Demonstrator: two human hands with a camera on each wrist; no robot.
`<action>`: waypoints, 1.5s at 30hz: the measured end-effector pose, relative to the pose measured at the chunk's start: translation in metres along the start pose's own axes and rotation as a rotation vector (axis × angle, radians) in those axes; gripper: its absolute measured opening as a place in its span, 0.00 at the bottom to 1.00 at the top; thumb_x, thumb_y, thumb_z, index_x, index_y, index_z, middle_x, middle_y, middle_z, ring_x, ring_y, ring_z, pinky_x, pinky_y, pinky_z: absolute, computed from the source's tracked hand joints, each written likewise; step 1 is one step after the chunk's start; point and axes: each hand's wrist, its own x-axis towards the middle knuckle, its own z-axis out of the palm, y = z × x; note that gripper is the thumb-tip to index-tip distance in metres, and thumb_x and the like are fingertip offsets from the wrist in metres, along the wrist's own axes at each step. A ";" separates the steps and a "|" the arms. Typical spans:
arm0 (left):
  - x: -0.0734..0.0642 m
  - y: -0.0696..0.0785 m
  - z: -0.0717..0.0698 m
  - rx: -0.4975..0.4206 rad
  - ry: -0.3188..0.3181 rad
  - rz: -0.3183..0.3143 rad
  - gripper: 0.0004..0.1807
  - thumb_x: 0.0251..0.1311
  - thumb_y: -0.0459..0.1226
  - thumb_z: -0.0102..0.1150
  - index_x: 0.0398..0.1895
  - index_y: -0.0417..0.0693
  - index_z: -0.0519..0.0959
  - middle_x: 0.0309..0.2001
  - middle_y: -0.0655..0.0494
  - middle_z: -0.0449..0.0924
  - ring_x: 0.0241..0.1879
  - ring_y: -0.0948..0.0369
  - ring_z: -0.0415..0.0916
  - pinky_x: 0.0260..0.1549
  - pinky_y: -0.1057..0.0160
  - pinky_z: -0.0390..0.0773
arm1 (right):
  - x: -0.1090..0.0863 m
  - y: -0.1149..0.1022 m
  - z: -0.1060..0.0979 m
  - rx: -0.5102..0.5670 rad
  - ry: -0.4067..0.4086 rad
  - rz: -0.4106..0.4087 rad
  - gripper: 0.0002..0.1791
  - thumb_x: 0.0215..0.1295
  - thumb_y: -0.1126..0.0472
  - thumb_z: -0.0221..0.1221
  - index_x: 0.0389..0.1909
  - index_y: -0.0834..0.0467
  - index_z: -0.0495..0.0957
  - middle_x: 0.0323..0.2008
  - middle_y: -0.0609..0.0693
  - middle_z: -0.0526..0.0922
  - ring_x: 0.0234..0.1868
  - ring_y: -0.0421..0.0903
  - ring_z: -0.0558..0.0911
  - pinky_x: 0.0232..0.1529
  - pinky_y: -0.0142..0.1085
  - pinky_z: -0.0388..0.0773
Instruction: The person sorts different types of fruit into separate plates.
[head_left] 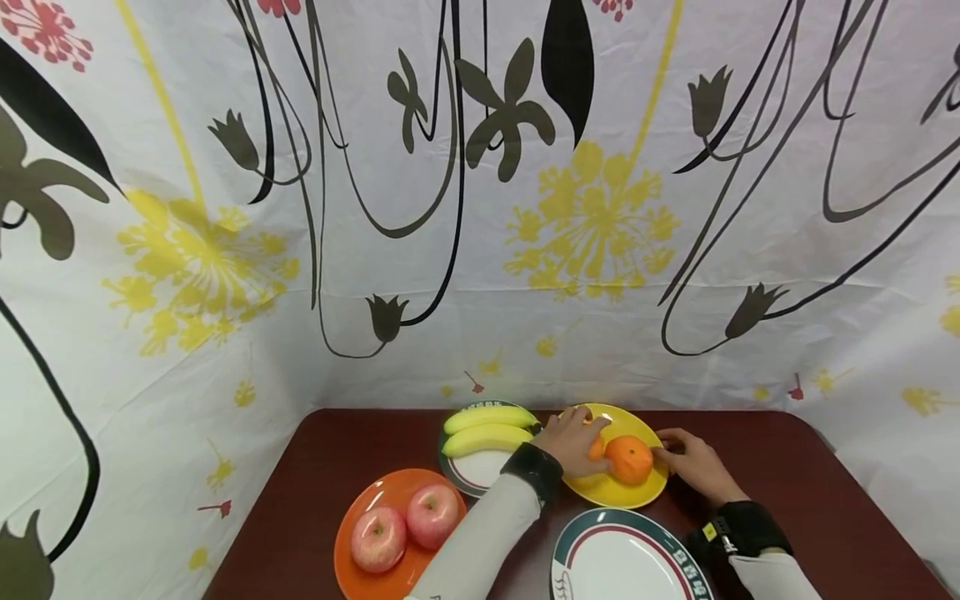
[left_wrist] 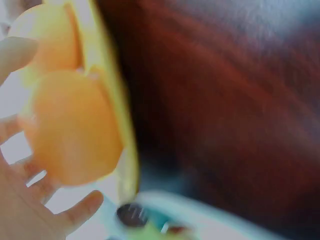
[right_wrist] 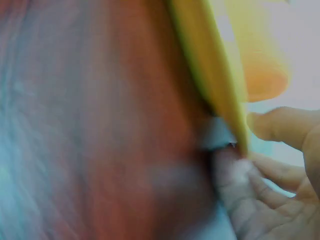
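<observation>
A yellow plate (head_left: pixel 628 498) with two oranges sits at the back middle of the dark red table. My left hand (head_left: pixel 573 440) lies over the plate's left side, its spread fingers touching the smaller orange (head_left: pixel 597 450); in the left wrist view that orange (left_wrist: pixel 70 130) sits between my thumb and fingers, blurred. The bigger orange (head_left: pixel 629 459) lies free to the right of it. My right hand (head_left: pixel 686 462) pinches the plate's right rim (right_wrist: pixel 210 75), thumb on top and fingers beneath.
Two bananas (head_left: pixel 487 429) lie on a green-rimmed white plate (head_left: pixel 474 475) left of the yellow one. Two apples (head_left: pixel 405 525) sit on an orange plate (head_left: pixel 351 510) at the front left. A bare white plate (head_left: pixel 622 560) is at the front. A floral curtain (head_left: pixel 480 208) walls the table.
</observation>
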 end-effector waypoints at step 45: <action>-0.068 -0.100 0.018 0.067 0.138 -0.036 0.25 0.57 0.45 0.72 0.59 0.58 0.78 0.47 0.57 0.73 0.43 0.58 0.71 0.39 0.59 0.74 | -0.114 -0.014 0.029 0.003 -0.225 0.168 0.24 0.65 0.54 0.74 0.58 0.61 0.82 0.38 0.46 0.85 0.38 0.45 0.80 0.42 0.42 0.82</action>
